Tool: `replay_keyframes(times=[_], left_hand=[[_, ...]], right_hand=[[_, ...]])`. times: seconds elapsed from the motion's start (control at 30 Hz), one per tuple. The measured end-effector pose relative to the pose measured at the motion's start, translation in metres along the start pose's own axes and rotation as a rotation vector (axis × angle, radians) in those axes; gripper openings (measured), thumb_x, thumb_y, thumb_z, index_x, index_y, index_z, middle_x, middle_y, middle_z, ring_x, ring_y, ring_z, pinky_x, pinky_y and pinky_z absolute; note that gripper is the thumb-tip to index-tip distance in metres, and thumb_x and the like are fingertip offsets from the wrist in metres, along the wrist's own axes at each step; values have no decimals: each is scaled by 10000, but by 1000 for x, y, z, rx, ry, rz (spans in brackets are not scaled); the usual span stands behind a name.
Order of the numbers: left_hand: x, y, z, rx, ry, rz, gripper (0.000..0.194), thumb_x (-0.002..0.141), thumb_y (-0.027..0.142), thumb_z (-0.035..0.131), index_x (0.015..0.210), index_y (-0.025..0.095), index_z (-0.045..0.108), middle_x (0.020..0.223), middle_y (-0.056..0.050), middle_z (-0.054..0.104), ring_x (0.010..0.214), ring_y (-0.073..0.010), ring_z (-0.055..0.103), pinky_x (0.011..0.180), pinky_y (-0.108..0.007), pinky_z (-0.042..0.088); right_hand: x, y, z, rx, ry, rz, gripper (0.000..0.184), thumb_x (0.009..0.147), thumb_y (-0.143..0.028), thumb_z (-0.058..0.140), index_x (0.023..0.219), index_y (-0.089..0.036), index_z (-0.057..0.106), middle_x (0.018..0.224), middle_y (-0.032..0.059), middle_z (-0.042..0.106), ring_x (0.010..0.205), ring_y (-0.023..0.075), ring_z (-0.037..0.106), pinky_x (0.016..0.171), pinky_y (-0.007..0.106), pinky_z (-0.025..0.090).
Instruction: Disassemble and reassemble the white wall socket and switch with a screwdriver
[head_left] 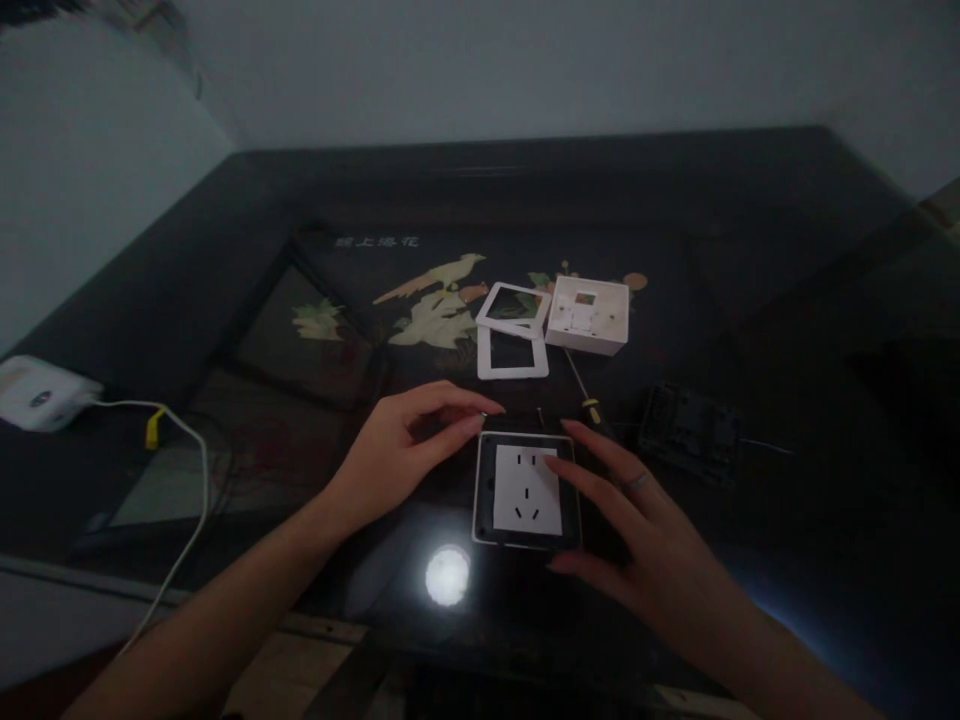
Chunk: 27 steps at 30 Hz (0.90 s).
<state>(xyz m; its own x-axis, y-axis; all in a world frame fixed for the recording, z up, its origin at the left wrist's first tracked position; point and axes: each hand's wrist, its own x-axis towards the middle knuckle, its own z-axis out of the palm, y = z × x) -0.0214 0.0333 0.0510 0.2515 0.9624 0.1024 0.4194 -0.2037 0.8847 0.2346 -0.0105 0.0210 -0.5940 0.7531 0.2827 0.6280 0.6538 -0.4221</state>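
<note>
A wall socket [525,490] with a white face in a dark frame lies flat on the dark glossy table [787,300]. My right hand [637,520] rests on its right side, fingers spread, with fingertips on the white face and the thumb at the lower edge. My left hand [409,440] hovers at the socket's upper left corner. Its thumb and forefinger are pinched together on something small that I cannot make out.
Two white cover frames [513,330] and a white mounting box [587,315] lie beyond the socket. A screwdriver [585,395] lies between them. A dark part [686,425] sits to the right. A white device [37,392] with a cable [191,500] is at far left.
</note>
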Motion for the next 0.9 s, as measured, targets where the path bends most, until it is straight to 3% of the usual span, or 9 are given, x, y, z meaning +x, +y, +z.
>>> replay_keyframes(times=[0.13, 0.37, 0.6, 0.9], left_hand=[[-18, 0, 11, -226, 105, -26, 86, 835, 148, 717, 900, 201, 734, 814, 18, 746, 732, -95, 692, 685, -155, 540], [-22, -7, 11, -59, 14, 242, 111, 829, 72, 727, 894, 160, 748, 857, -29, 760, 798, -105, 708, 739, -162, 556], [-26, -6, 12, 46, -9, 240, 99, 833, 108, 740, 920, 151, 725, 839, -31, 757, 766, -122, 713, 708, -198, 571], [-26, -10, 15, 83, -53, 300, 53, 870, 109, 698, 899, 154, 701, 847, -37, 759, 799, -138, 705, 725, -246, 586]], right_hand=[[1, -3, 8, 44, -60, 9, 589, 876, -322, 676, 1396, -209, 423, 1524, 208, 382, 1401, 359, 424, 1015, 575, 515], [2, -3, 9, 50, -49, 9, 581, 865, -300, 689, 1392, -205, 462, 1523, 205, 413, 1424, 359, 403, 1017, 584, 510], [-1, -2, 10, 59, -39, 23, 538, 902, -259, 633, 1406, -186, 460, 1517, 196, 439, 1423, 319, 419, 1033, 530, 519], [0, -1, 7, 39, -47, 16, 537, 918, -266, 606, 1422, -178, 442, 1502, 199, 455, 1414, 323, 430, 1020, 540, 529]])
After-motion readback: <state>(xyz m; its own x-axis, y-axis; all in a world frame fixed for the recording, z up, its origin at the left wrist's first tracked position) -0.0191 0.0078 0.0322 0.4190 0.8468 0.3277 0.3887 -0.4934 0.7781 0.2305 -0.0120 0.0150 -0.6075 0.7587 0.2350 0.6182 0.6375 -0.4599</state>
